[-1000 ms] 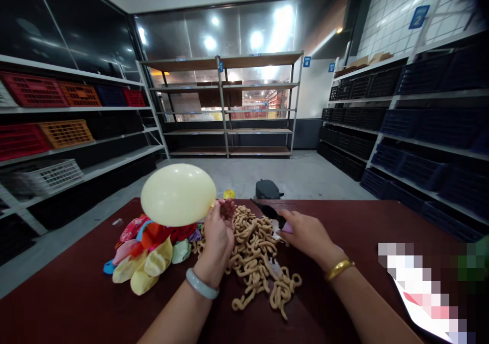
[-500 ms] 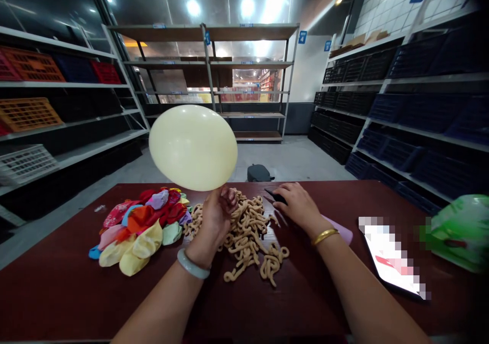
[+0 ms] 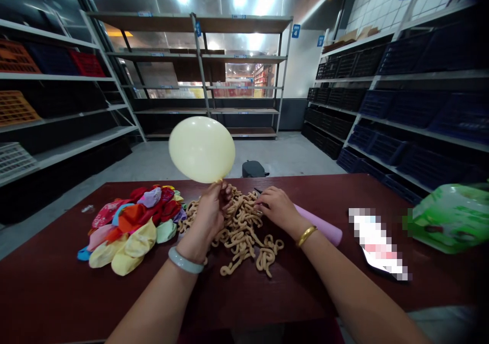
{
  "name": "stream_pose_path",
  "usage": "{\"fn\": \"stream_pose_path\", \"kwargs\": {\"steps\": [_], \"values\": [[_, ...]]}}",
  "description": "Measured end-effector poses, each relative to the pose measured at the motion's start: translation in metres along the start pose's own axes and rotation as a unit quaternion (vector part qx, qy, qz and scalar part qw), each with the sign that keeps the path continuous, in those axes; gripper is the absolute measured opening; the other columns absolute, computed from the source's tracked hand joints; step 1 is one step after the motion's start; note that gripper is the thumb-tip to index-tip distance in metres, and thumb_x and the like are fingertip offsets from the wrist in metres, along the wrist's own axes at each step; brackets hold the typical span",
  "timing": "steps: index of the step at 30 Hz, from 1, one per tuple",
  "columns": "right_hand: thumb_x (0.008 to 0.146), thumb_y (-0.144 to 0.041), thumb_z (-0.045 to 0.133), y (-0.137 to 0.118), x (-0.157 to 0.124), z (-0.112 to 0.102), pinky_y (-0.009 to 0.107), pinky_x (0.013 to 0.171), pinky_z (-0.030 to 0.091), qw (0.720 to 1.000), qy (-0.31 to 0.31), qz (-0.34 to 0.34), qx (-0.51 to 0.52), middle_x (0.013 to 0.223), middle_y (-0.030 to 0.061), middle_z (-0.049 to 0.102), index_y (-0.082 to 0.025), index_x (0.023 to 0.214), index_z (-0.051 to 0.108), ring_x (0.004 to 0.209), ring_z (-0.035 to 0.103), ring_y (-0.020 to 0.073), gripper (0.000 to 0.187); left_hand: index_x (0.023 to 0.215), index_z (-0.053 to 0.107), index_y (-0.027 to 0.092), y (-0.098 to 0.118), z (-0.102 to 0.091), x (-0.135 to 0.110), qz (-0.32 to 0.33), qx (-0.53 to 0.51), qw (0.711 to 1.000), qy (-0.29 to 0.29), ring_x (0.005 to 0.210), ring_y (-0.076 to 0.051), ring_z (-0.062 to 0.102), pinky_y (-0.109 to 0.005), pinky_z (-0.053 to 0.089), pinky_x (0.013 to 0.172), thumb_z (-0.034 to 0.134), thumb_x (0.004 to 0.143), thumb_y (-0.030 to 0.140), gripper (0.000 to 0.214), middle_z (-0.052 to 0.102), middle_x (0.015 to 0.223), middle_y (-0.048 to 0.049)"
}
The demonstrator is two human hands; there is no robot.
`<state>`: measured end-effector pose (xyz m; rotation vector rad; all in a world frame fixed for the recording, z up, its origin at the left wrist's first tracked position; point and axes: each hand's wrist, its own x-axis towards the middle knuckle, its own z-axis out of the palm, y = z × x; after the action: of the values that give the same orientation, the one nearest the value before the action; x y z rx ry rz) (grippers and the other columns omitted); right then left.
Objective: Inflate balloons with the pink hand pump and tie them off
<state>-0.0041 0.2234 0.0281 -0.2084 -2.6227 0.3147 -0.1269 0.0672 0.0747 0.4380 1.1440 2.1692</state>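
Observation:
My left hand (image 3: 214,204) pinches the neck of an inflated pale yellow balloon (image 3: 202,149), which leans up and away over the table's far edge. My right hand (image 3: 278,209) is palm down, fingers loosely spread and tips at the right edge of a heap of beige curly, rope-like pieces (image 3: 244,234). It holds nothing that I can see, though its fingertips are partly hidden. Behind it lies a pink cylinder (image 3: 321,225), with a thin black tip showing beyond the fingers. Left of the heap is a pile of uninflated balloons (image 3: 133,222) in many colours.
On the dark red table (image 3: 305,288) a phone (image 3: 378,245) with a blurred screen lies at the right, near a green plastic bag (image 3: 451,219). A grey object (image 3: 254,169) stands on the floor beyond the table. Shelves (image 3: 244,58) with crates surround the room.
The balloon looks smaller than before. My right hand has moved left off the pink cylinder to the beige heap. My left hand still grips the balloon's neck. The view has shifted slightly.

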Motion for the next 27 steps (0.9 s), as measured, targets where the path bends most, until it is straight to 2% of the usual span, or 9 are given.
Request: {"fn": "stream_pose_path", "kwargs": {"steps": [7, 10, 13, 15, 17, 19, 22, 24, 27], "values": [[0.084, -0.046, 0.064, -0.026, 0.002, 0.004, 0.038, 0.084, 0.035, 0.997, 0.002, 0.044, -0.062, 0.094, 0.0071, 0.067, -0.023, 0.086, 0.072, 0.098, 0.052, 0.0243, 0.025, 0.076, 0.066, 0.011, -0.004, -0.005, 0.004, 0.016, -0.012, 1.0, 0.008, 0.061, -0.008, 0.058, -0.018, 0.047, 0.056, 0.084, 0.06, 0.029, 0.029, 0.064, 0.072, -0.001], [0.082, -0.039, 0.067, -0.028, 0.003, 0.007, 0.039, 0.084, 0.035, 0.998, 0.009, 0.037, -0.057, 0.092, 0.0066, 0.067, -0.023, 0.083, 0.071, 0.098, 0.052, 0.0251, 0.017, 0.08, 0.069, 0.012, -0.008, -0.009, 0.006, 0.007, -0.016, 1.0, 0.01, 0.065, -0.01, 0.061, -0.019, 0.049, 0.058, 0.084, 0.061, 0.027, 0.029, 0.067, 0.076, -0.0029], [0.083, -0.027, 0.065, -0.024, 0.005, 0.006, 0.036, 0.081, 0.037, 0.997, 0.043, 0.053, 0.018, 0.089, 0.0055, 0.067, -0.021, 0.078, 0.068, 0.093, 0.053, 0.0228, 0.009, 0.082, 0.069, 0.012, -0.01, -0.013, 0.008, 0.0, -0.017, 1.0, 0.01, 0.063, -0.01, 0.061, -0.02, 0.048, 0.056, 0.083, 0.063, 0.03, 0.03, 0.066, 0.074, -0.0023], [0.083, -0.026, 0.064, -0.02, 0.007, 0.002, 0.034, 0.077, 0.039, 0.983, 0.083, 0.088, 0.138, 0.084, 0.0044, 0.066, -0.019, 0.076, 0.066, 0.085, 0.055, 0.0201, 0.01, 0.079, 0.066, 0.013, -0.01, -0.014, 0.01, 0.018, -0.029, 0.999, 0.009, 0.06, -0.008, 0.059, -0.019, 0.047, 0.055, 0.081, 0.065, 0.032, 0.028, 0.063, 0.071, -0.0007], [0.083, -0.032, 0.064, -0.016, 0.009, -0.005, 0.031, 0.072, 0.042, 0.938, 0.106, 0.128, 0.305, 0.078, 0.0027, 0.065, -0.019, 0.078, 0.063, 0.077, 0.056, 0.0176, 0.014, 0.073, 0.061, 0.014, -0.01, -0.015, 0.011, 0.042, -0.042, 0.998, 0.002, 0.058, -0.008, 0.055, -0.018, 0.044, 0.052, 0.079, 0.068, 0.034, 0.028, 0.059, 0.067, 0.0013], [0.082, -0.04, 0.064, -0.015, 0.01, -0.014, 0.029, 0.068, 0.043, 0.866, 0.105, 0.153, 0.464, 0.08, 0.0024, 0.066, -0.019, 0.082, 0.062, 0.073, 0.057, 0.0157, 0.021, 0.069, 0.055, 0.015, -0.009, -0.015, 0.013, 0.056, -0.052, 0.997, -0.005, 0.055, -0.007, 0.051, -0.017, 0.04, 0.047, 0.077, 0.07, 0.037, 0.031, 0.053, 0.063, 0.0025], [0.081, -0.045, 0.066, -0.015, 0.011, -0.028, 0.028, 0.066, 0.044, 0.777, 0.091, 0.156, 0.603, 0.085, 0.0035, 0.067, -0.019, 0.082, 0.061, 0.071, 0.057, 0.0142, 0.026, 0.067, 0.049, 0.016, -0.009, -0.016, 0.014, 0.05, -0.066, 0.997, 0.001, 0.051, -0.007, 0.046, -0.018, 0.035, 0.043, 0.075, 0.071, 0.039, 0.035, 0.048, 0.061, 0.0033], [0.08, -0.044, 0.068, -0.015, 0.012, -0.037, 0.028, 0.066, 0.045, 0.744, 0.082, 0.159, 0.644, 0.082, 0.0036, 0.067, -0.02, 0.081, 0.061, 0.071, 0.058, 0.0142, 0.026, 0.068, 0.049, 0.017, -0.009, -0.017, 0.015, 0.045, -0.071, 0.996, 0.001, 0.051, -0.007, 0.044, -0.018, 0.035, 0.044, 0.075, 0.071, 0.038, 0.035, 0.048, 0.062, 0.0032], [0.078, -0.042, 0.071, -0.014, 0.017, -0.051, 0.028, 0.066, 0.047, 0.718, 0.078, 0.152, 0.674, 0.079, 0.0032, 0.067, -0.02, 0.082, 0.06, 0.069, 0.059, 0.0142, 0.025, 0.069, 0.05, 0.016, -0.008, -0.017, 0.014, 0.053, -0.066, 0.996, -0.005, 0.052, -0.007, 0.044, -0.017, 0.035, 0.045, 0.076, 0.071, 0.037, 0.034, 0.049, 0.062, 0.0031]]}}
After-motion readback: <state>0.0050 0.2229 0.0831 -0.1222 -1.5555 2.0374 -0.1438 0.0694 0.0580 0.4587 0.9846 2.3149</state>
